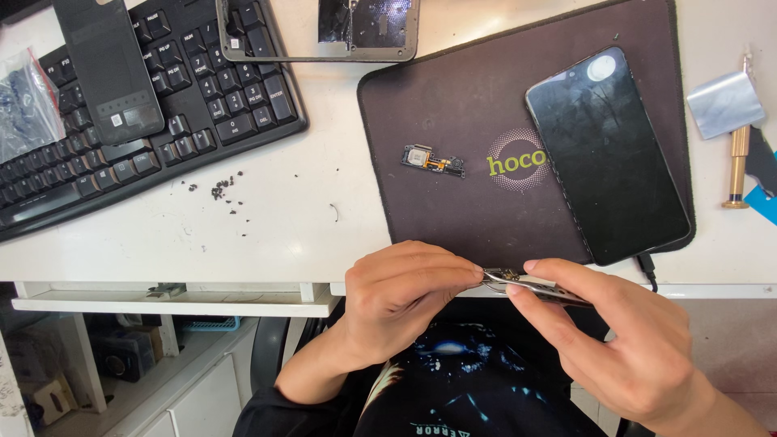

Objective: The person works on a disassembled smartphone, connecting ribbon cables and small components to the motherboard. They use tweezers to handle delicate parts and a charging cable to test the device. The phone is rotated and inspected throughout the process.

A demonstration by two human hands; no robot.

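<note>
Desk's pretty cluttered: a black keyboard (137, 105) sits at the white desk's (267, 218) back left corner with a dark flat phone back cover (109, 69) lying on its keys, and a dark rectangular mat (453, 186) on the right carries a glossy black smartphone (607, 154) and a small loose module with an orange flex strip (433, 159). Just off the front edge, the left hand (401, 303) pinches a tiny circuit part (503, 275) between fingertips – the right hand (603, 340) is closed on metal tweezers (538, 289) touching that same part.
</note>
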